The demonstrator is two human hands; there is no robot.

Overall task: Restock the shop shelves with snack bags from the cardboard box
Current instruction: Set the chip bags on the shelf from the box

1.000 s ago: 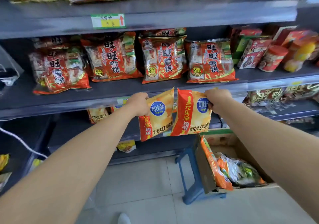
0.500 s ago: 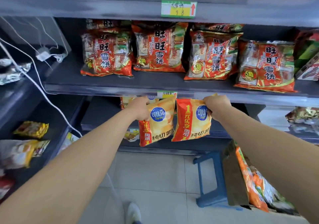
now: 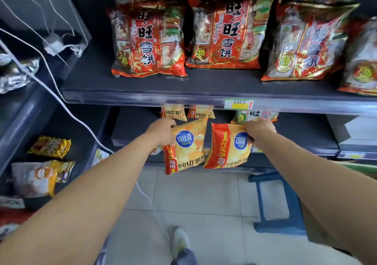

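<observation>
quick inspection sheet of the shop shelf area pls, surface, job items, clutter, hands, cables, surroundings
surface: dark lower shelf, bare at its left, matching chip bags at the back
job's things: two yellow chip bags, left chip bag and right chip bag, both held off the shelf
clutter: loose snack packs on the side rack
grippers: left hand and right hand each grip one bag by its top
cables: white cable crosses the side rack down to the floor
surroundings: red rice cracker bags on the shelf above; blue stool; tiled floor

Head-worn wide-angle camera looks forward and down, close to dark shelves [image 3: 204, 97] filling the frame's upper half.
</observation>
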